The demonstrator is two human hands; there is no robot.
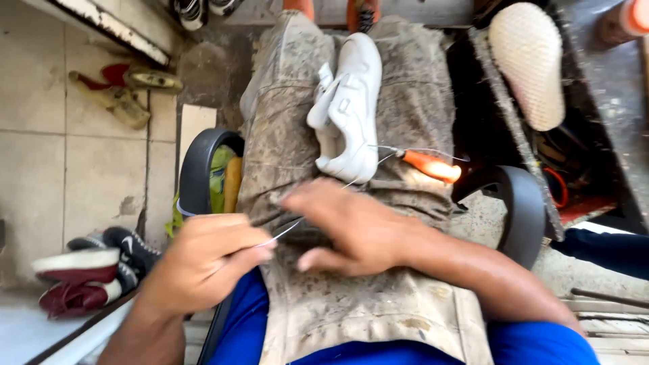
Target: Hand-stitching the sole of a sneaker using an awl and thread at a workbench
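A white shoe (348, 108) lies on the stained beige cloth (405, 101) spread over my lap. A thin white thread (287, 231) runs from the shoe down to my hands. My left hand (203, 260) pinches the thread's near end between fingers and thumb. My right hand (355, 226) rests flat on the cloth with fingers spread, touching the thread near its middle. An orange-handled awl (429, 165) lies on the cloth just right of the shoe's toe, its metal tip toward the shoe.
Dark and maroon shoes (88, 267) sit on the tiled floor at lower left, sandals (125, 94) farther back. A black chair armrest (199, 169) curves at my left, another (524, 209) at my right. A white mesh shoe form (527, 64) lies upper right.
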